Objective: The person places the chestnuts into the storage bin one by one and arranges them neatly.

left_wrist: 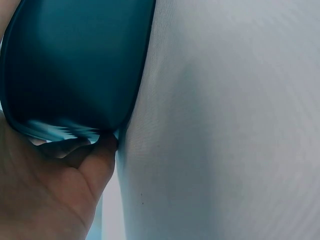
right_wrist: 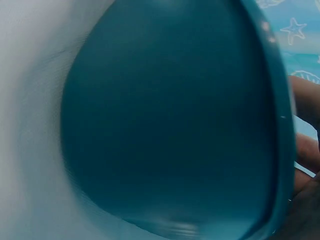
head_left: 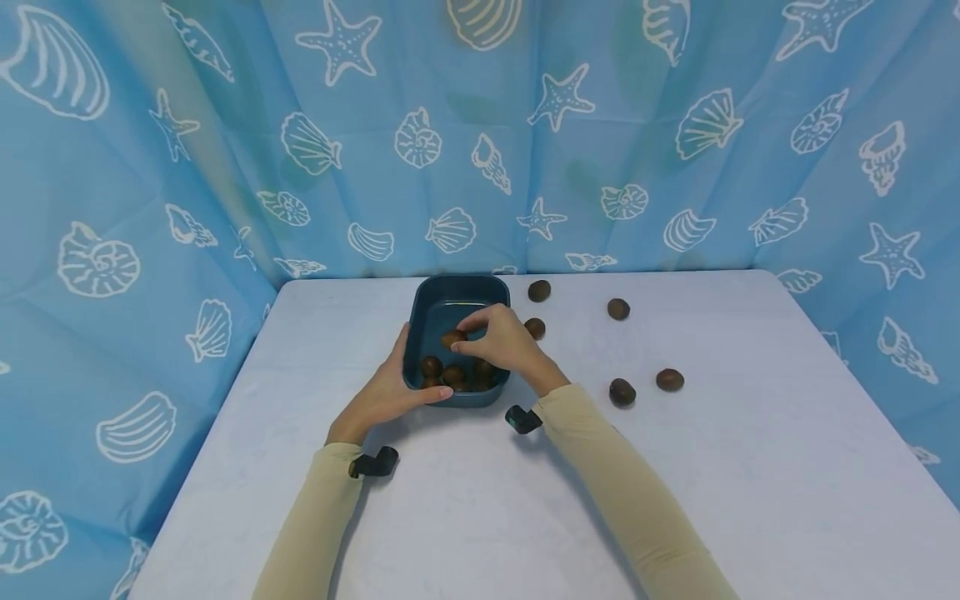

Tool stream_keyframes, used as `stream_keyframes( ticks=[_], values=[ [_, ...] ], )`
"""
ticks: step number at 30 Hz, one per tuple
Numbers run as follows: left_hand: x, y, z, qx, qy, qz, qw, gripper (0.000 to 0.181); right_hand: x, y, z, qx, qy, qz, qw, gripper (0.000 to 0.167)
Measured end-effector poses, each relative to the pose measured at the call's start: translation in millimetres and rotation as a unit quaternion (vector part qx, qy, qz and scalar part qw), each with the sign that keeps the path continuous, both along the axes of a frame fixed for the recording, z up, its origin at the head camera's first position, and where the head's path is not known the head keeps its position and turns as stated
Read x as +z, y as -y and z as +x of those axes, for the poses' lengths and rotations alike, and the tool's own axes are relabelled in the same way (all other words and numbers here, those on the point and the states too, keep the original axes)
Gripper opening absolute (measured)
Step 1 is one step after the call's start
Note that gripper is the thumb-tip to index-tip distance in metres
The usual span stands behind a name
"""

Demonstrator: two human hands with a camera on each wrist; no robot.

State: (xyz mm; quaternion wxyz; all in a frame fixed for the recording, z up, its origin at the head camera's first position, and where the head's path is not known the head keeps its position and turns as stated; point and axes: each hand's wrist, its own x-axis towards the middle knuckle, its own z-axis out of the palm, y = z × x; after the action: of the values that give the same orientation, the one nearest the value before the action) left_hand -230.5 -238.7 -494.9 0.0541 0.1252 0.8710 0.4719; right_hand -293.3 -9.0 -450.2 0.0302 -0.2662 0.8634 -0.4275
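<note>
Blue fabric curtains (head_left: 517, 167) printed with white shells and starfish are hanging behind a table (head_left: 450, 517) covered in white cloth. Toward the table's eleven o'clock, a smooth, dark teal, rectangular box (head_left: 472, 400) with rounded corners is sitting between the person's two hands. From the box's eight o'clock, the left hand (head_left: 386, 390) is gripping it, its fingers running along the outer side wall and its thumb lying across the near rim. Coming in over the box's three o'clock side, the right hand (head_left: 501, 337) is pinching one glossy, brown, rounded nut (head_left: 453, 339) between thumb and fingertips, holding it within the box's outline near the middle. Several similar brown nuts (head_left: 453, 375) are lying bunched inside at the six o'clock end, partly hidden from view. Outside, five loose brown nuts (head_left: 618, 309) are resting on the cloth: one at the box's two o'clock, one just beside its three o'clock side, one farther out at three, and two well apart from the box between three and four. Both arms are wearing beige sleeves (head_left: 630, 492), with small black devices (head_left: 375, 462) sitting at the wrists.
</note>
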Motion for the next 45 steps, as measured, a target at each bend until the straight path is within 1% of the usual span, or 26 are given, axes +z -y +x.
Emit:
stream_keyframes(
  ticks=[4, 7, 12, 15, 18, 22, 25, 33, 39, 45],
  values=[
    [-0.4, -1.0, -0.3, 0.000, 0.001, -0.003, 1.0000, 0.122, -3.0, 4, -0.6, 0.005, -0.007, 0.011, 0.9999, 0.030],
    [-0.1, -1.3, 0.0, 0.003, 0.007, -0.009, 0.9999, 0.123, -5.9, 6, -0.3, -0.002, -0.024, 0.043, 0.9988, 0.030],
    [0.7, -0.8, -0.5, 0.000, 0.006, -0.010, 0.9999, 0.123, -9.5, 9, -0.6, -0.018, -0.057, 0.098, 0.9934, 0.030],
    [0.5, 0.1, -0.9, 0.002, 0.005, -0.013, 0.9999, 0.123, -8.7, 11, -0.1, -0.019, -0.075, 0.116, 0.9903, 0.030],
    [0.6, 0.8, -0.7, 0.009, 0.015, -0.019, 0.9997, 0.124, -7.8, 13, 1.1, -0.015, -0.089, 0.135, 0.9868, 0.029],
    [1.1, 0.9, 0.2, 0.015, 0.030, -0.023, 0.9992, 0.125, -9.6, 16, 1.9, -0.016, -0.088, 0.159, 0.9832, 0.026],
    [0.7, 1.1, 0.4, 0.018, 0.033, -0.024, 0.9990, 0.125, -11.3, 18, 1.8, -0.019, -0.081, 0.172, 0.9816, 0.026],
    [0.4, 1.5, 1.2, 0.020, 0.035, -0.026, 0.9988, 0.126, -13.4, 21, 1.0, -0.020, -0.091, 0.203, 0.9748, 0.027],
    [0.8, 0.7, 1.1, 0.020, 0.037, -0.024, 0.9988, 0.126, -13.3, 23, 1.4, -0.026, -0.093, 0.214, 0.9719, 0.027],
    [0.1, 1.3, 0.6, 0.015, 0.028, -0.023, 0.9992, 0.126, -11.4, 24, 3.4, -0.030, -0.097, 0.224, 0.9692, 0.027]
  ],
)
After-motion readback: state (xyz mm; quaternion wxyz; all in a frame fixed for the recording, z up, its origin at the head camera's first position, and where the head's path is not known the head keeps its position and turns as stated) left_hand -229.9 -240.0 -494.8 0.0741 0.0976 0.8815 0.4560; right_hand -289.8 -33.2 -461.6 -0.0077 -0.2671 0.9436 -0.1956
